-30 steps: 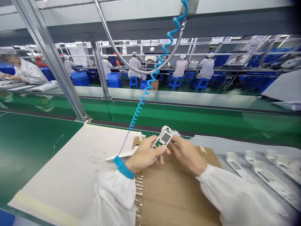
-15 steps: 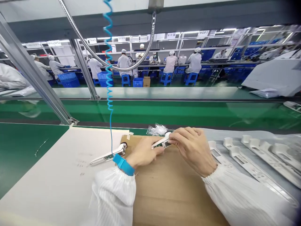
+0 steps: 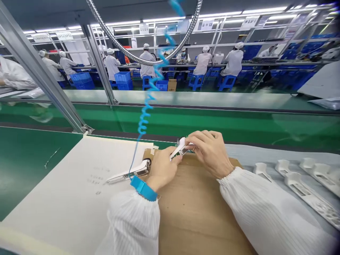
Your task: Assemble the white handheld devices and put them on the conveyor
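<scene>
the fingers (image 3: pixel 177 158) of both hands are curled closed on a small white plastic device (image 3: pixel 181 148), a sliver of green circuit board showing, and they hold it up over a cardboard sheet (image 3: pixel 198 212). the left hand (image 3: pixel 162 170) pinches its lower end while the right hand (image 3: pixel 209 154) wraps over its upper end. just beside the left hand, a longer white housing (image 3: pixel 130 173) lies on a white paper sheet (image 3: pixel 66 191). a blue wrist strap (image 3: pixel 143 188) circles the left wrist, and a coiled blue cord (image 3: pixel 145 117) rises from it. to the right, white plastic parts (image 3: pixel 300 184) lie on a grey sheet (image 3: pixel 265 157). beyond the green bench (image 3: pixel 34 170), workers in white smocks (image 3: pixel 233 63) sit along another line.
</scene>
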`<state>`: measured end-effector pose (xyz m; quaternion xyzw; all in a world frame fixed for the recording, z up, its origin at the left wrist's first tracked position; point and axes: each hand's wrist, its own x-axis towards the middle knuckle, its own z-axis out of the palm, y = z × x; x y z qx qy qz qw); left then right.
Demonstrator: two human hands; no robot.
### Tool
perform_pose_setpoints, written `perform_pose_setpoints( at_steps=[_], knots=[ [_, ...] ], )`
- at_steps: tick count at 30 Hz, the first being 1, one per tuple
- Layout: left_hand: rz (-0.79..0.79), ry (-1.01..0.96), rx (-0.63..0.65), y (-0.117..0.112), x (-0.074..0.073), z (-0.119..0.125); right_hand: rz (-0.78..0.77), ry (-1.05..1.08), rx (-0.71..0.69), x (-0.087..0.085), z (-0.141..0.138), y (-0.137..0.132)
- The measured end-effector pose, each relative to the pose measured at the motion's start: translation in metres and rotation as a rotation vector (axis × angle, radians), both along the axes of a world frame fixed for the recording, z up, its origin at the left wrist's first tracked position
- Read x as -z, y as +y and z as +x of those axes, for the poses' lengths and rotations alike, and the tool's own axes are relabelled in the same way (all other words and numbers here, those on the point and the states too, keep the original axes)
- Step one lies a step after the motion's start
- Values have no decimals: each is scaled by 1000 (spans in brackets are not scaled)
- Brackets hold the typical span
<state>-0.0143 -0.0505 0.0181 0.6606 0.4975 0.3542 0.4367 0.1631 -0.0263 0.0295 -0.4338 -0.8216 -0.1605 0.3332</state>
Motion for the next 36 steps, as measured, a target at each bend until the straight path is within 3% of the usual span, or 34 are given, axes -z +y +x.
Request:
perform_pose_setpoints(
  at_steps=[3, 7, 12, 15, 19, 21, 24, 27, 30, 32, 34, 36],
  knots=[
    [3, 42, -47, 2, 6, 2, 62, -141, -5, 1, 4, -15],
    [-42, -70, -270, 9, 9, -1, -133, -107, -73, 13, 13, -24],
    [-181, -295, -198, 5, 2, 3, -447, 34, 357, 41, 24, 11],
    [-235, -306, -173, 1, -2, 6, -496, -13, 445, 47, 38, 19],
    [-281, -317, -214, 2, -3, 5, -508, 41, 399, 29, 88, -7],
    [-288, -351, -214, 2, -3, 4, -531, 51, 476, 16, 128, -26],
    [-318, -432, -139, -1, -4, 6, -646, -167, 603, 4, 182, -46],
    [-326, -554, 5, -7, -6, 11, -756, -255, 543, 6, 210, -53],
    [-324, -623, 131, -11, -8, 15, -760, -150, 538, -1, 211, -53],
    [-322, -620, 167, -13, -8, 16, -764, -20, 589, -16, 199, -54],
    [-301, -592, 159, -13, -8, 17, -771, 156, 593, -36, 177, -55],
    [-263, -525, 112, -13, -6, 18, -783, 415, 461, -49, 146, -54]
  ],
)
